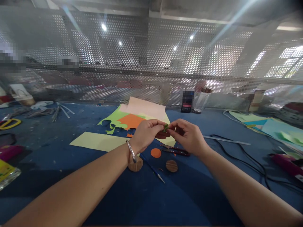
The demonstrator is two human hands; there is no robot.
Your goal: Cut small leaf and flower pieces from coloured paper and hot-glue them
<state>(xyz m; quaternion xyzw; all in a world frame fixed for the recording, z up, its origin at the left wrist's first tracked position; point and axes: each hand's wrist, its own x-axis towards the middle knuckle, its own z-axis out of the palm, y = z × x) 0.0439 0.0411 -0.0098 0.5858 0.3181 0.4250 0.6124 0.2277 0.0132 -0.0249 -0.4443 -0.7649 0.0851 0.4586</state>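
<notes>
A small green paper piece is pinched between my two hands above the middle of the table. My left hand, with a silver bangle at its wrist, has its fingers closed on the piece from the left. From the right, the thumb and fingertips of my right hand hold the same piece. Below them lie an orange paper disc, dark-handled thread snips, a blue pen-like tool with a pale tip, and two round wooden discs, one on the right and one on the left partly behind my wrist.
Cut green sheets, an orange sheet and a pale strip lie behind. A phone and a clear jar stand by the perforated metal screen. Black cable runs right; yellow-handled scissors lie left.
</notes>
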